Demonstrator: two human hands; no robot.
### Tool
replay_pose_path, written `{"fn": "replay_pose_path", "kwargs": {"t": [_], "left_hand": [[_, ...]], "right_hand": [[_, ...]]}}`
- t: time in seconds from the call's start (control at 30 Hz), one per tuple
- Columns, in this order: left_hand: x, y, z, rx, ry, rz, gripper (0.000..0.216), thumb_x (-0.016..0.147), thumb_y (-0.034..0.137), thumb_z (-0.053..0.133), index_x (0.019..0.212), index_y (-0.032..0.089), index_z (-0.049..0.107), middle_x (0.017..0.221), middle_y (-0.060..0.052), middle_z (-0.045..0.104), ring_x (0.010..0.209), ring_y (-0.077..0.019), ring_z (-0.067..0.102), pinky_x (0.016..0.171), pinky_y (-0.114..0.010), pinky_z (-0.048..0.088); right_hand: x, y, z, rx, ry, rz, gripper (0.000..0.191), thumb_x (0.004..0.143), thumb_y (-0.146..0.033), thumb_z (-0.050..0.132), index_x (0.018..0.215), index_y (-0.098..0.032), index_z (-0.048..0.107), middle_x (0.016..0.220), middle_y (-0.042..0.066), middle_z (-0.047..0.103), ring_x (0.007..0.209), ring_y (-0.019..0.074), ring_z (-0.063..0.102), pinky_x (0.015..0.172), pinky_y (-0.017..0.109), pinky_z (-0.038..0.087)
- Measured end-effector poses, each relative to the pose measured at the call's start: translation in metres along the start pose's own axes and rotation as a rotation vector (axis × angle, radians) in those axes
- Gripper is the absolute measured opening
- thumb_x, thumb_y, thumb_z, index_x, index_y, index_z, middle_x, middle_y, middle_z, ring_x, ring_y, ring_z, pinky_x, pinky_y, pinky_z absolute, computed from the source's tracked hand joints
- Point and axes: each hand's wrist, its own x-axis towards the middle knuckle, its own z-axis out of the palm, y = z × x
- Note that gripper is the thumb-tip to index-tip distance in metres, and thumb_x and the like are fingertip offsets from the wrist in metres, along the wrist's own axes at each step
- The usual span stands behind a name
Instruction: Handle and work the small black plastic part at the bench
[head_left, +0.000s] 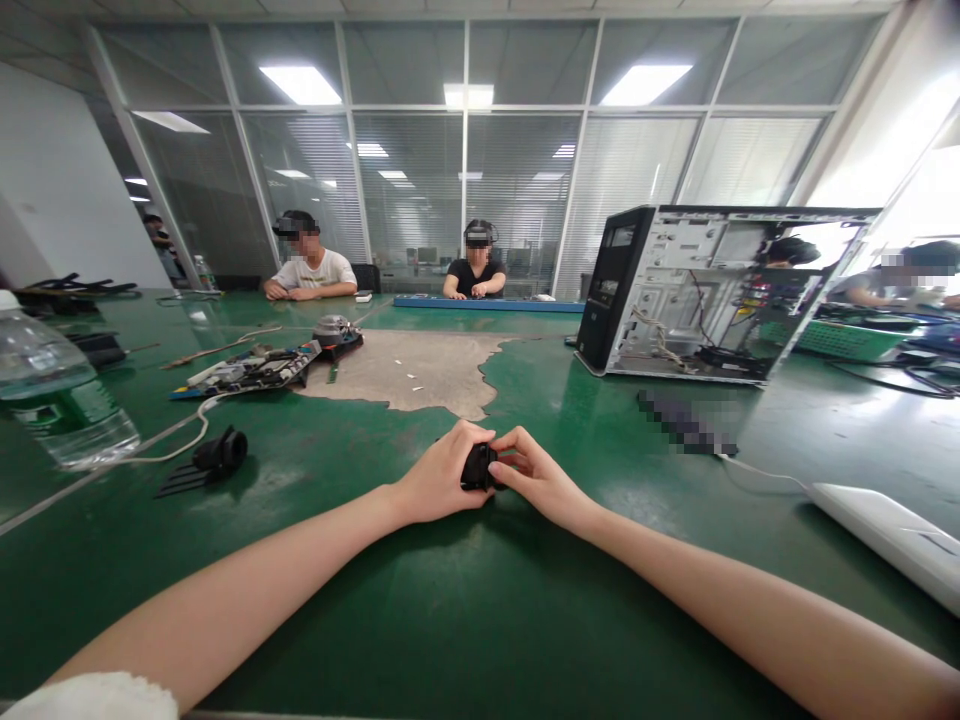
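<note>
A small black plastic part is held between my two hands just above the green table; its exact kind is hidden by my fingers. My left hand is closed round its left side, thumb and fingers wrapped over it. The fingers of my right hand are bent and pinch its right side. To the left of my hands lies another black plastic piece with a round end and several thin prongs.
A plastic water bottle stands at far left. Behind are a circuit board and a bare brown patch. At right sit an open computer case, a blurred dark object and a white power bank. Several people sit beyond.
</note>
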Motion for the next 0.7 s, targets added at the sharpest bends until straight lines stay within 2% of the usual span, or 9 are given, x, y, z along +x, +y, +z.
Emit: {"fn": "replay_pose_path", "kwargs": {"t": [0.17,0.33,0.5,0.7], "left_hand": [[0.0004,-0.0016,0.0007,-0.005,0.002,0.003,0.062,0.062,0.020,0.065,0.115,0.021,0.033,0.107,-0.006,0.045,0.099,-0.0217,0.048,0.084,-0.035,0.042],[0.0009,-0.0019,0.0004,0.002,-0.002,0.003,0.061,0.063,0.020,0.065,0.115,0.021,0.033,0.108,-0.006,0.044,0.100,-0.0222,0.048,0.085,-0.036,0.042],[0.0007,-0.0028,0.0014,0.000,-0.004,0.004,0.063,0.062,0.019,0.065,0.116,0.021,0.032,0.108,-0.006,0.044,0.100,-0.0223,0.048,0.085,-0.036,0.042],[0.0005,-0.0041,0.0022,0.010,-0.006,-0.002,0.063,0.062,0.019,0.065,0.116,0.021,0.033,0.108,-0.006,0.044,0.100,-0.0216,0.048,0.086,-0.035,0.041]], "right_hand": [[0.0011,0.0010,-0.0019,-0.033,0.007,0.044,0.025,0.076,-0.033,0.057,0.094,-0.021,0.047,0.096,0.003,0.053,0.089,0.0163,0.055,0.075,0.032,0.047],[-0.0009,-0.0002,-0.0016,0.051,-0.050,-0.011,0.027,0.072,-0.030,0.062,0.091,-0.022,0.045,0.095,0.001,0.051,0.091,0.0160,0.055,0.071,0.029,0.048],[0.0004,0.0014,-0.0007,0.006,0.008,0.002,0.019,0.076,-0.031,0.057,0.088,-0.021,0.046,0.092,0.000,0.052,0.086,0.0147,0.055,0.075,0.031,0.047],[0.0018,0.0034,-0.0021,-0.029,0.008,0.028,0.027,0.075,-0.032,0.059,0.095,-0.020,0.047,0.098,0.003,0.053,0.092,0.0170,0.054,0.078,0.033,0.046]]}}
